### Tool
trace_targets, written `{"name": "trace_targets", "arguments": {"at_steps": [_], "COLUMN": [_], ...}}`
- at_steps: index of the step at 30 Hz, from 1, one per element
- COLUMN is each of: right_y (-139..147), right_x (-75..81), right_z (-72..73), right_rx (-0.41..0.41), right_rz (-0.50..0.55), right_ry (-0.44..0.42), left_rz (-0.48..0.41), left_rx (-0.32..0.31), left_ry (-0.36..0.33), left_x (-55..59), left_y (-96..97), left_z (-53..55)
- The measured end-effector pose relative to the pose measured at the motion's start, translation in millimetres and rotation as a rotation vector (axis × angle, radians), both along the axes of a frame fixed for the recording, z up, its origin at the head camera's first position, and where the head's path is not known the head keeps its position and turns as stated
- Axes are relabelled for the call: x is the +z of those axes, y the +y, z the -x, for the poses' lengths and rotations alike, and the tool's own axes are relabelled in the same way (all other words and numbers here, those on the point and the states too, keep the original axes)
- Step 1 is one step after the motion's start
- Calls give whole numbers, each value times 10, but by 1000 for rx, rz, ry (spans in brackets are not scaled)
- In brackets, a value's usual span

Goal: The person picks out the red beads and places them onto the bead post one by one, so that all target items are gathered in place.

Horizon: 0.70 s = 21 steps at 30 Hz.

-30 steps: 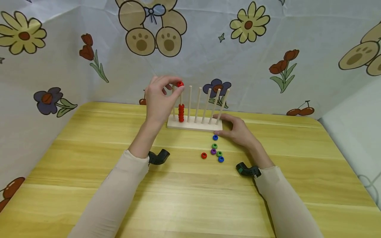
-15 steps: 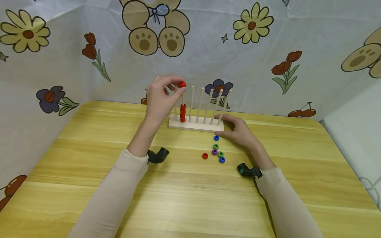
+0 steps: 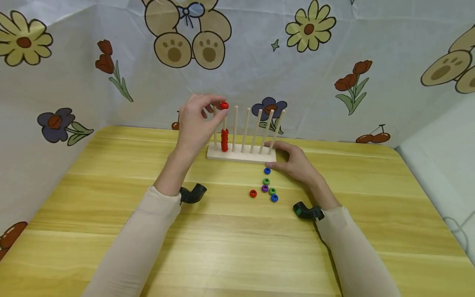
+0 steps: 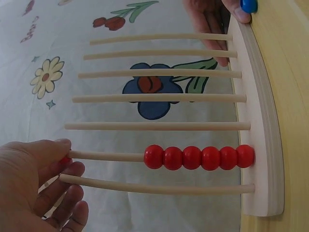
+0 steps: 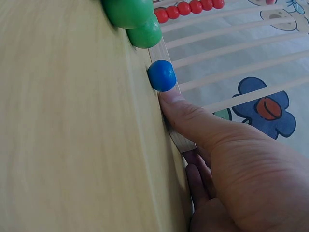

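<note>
My left hand [image 3: 196, 123] pinches a red bead [image 3: 224, 106] between thumb and forefinger, right at the top of the second peg from the left on a wooden peg rack. Lower on that peg, several red beads [image 4: 191, 158] are stacked down to the pale base [image 3: 241, 155]. The other pegs [image 4: 159, 126] carry no beads. At the rack's right end, my right hand [image 3: 295, 163] grips the base, thumb along the front edge and fingers behind. Just by the thumb tip lies a blue bead [image 5: 161, 75]. In the left wrist view the fingers mostly hide the pinched bead.
In front of the rack, loose beads lie on the wooden table [image 3: 222, 239]: a red one [image 3: 253, 193], a purple one [image 3: 265, 188], two green ones [image 3: 266, 181] and another blue one [image 3: 274, 198]. A printed cloth [image 3: 256, 74] hangs behind the table.
Both hands keep their places, the left with the red bead at the peg's top and the right on the base. The head view shifts slightly.
</note>
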State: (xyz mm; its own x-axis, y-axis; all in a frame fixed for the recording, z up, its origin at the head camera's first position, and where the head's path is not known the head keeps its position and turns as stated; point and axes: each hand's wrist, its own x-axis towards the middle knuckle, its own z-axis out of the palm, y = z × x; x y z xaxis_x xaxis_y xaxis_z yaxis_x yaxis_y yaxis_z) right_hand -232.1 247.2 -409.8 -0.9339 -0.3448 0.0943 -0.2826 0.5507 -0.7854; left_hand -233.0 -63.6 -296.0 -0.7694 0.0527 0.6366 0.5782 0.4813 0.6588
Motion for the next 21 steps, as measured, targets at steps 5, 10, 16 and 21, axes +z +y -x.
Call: {"name": "trace_targets", "arguments": {"at_steps": [5,10,16,21], "right_y": [5,-17,-65,-8], "right_x": [7,-8,-21,18], "right_z": [14,1,-2,-20], "right_rx": [-2,0,12,1], "right_rz": [3,19,15,-1], "right_ry": [-3,-3,4,15], "left_rz": [-32,-80,-78,-87], "left_rx": [16,52,21,17], "left_ry": [57,134,118,135], "left_x": [-13,-57,-88,-80], "left_y": [-10,-57,-87,-28], "left_z": [-15,-45,-54,-47]}}
